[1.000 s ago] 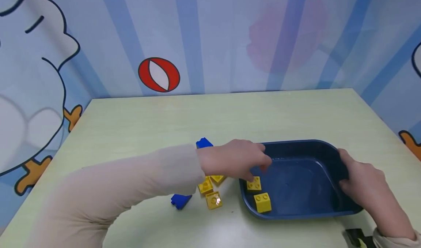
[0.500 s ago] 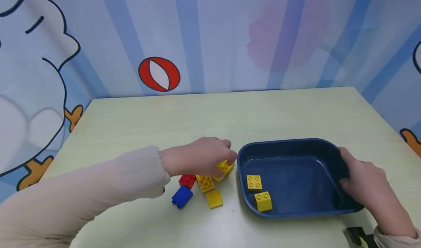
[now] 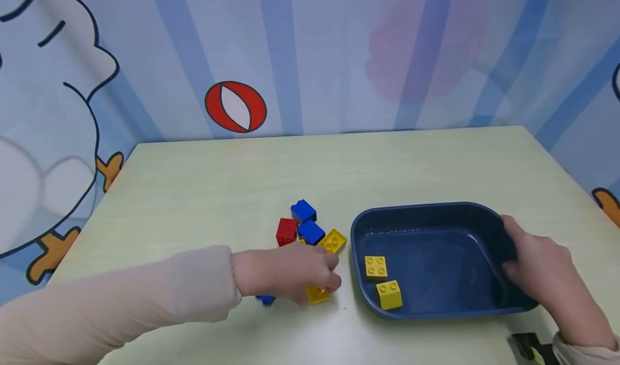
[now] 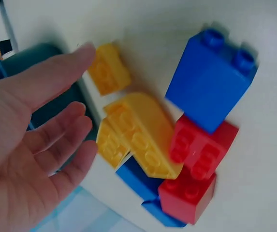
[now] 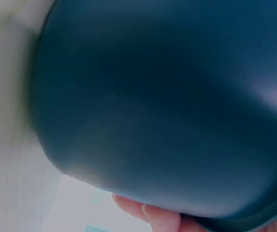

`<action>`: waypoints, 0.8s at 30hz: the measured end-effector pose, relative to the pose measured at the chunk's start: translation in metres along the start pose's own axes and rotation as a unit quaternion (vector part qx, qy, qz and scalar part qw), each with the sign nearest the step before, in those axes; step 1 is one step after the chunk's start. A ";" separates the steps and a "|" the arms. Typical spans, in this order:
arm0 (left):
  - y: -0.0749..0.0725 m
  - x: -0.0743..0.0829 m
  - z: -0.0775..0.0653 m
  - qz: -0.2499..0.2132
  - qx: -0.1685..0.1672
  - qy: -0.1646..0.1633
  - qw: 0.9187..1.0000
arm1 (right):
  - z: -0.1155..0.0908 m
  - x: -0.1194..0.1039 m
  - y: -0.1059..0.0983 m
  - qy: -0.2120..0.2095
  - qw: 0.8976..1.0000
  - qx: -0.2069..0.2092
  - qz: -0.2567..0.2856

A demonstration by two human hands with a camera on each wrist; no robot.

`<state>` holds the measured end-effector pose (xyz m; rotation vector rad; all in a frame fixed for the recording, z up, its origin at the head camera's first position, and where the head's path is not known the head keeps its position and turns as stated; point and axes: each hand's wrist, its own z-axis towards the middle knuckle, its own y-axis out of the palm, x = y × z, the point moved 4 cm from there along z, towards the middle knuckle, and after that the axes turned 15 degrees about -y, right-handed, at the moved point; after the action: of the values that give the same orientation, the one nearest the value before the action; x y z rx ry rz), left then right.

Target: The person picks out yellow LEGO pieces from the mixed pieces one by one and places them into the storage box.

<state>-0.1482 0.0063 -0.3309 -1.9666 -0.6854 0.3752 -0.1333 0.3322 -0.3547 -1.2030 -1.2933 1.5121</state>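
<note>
In the head view my left hand [image 3: 293, 272] is above loose toy building bricks, fingers apart. In the left wrist view its thumb tip meets or overlaps the edge of a small yellow brick [image 4: 109, 70]; contact is unclear. Nearby lie a larger yellow brick [image 4: 145, 135], another yellow brick [image 3: 333, 241], red bricks [image 4: 189, 195] and blue bricks [image 3: 311, 232]; the hand covers part of the pile in the head view. My right hand [image 3: 540, 262] grips the right rim of a dark blue tray [image 3: 450, 271]. Two yellow bricks [image 3: 375, 267] sit at the tray's left end.
The pale table [image 3: 232, 182] runs back to a striped, cartoon-printed wall [image 3: 319, 58]. Close to my right sleeve, a dark object [image 3: 525, 344] lies at the table's front. A single blue brick [image 3: 266, 300] shows partly below my left wrist.
My left hand has moved left from over the tray to the bricks, then nearer to me, uncovering the blue and red ones behind. The right hand stays on the tray.
</note>
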 end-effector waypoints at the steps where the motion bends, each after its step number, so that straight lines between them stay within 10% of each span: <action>1: 0.002 0.001 0.001 0.008 0.003 0.009 1.000 | 0.000 0.000 0.000 0.000 1.000 0.000 0.000; 24: 0.020 0.005 0.016 -0.003 0.011 0.073 0.997 | -0.002 0.001 -0.001 -0.012 1.000 -0.010 0.019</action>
<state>-0.1465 0.0140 -0.3562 -1.9485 -0.5908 0.2315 -0.1316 0.3340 -0.3541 -1.2331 -1.3112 1.5484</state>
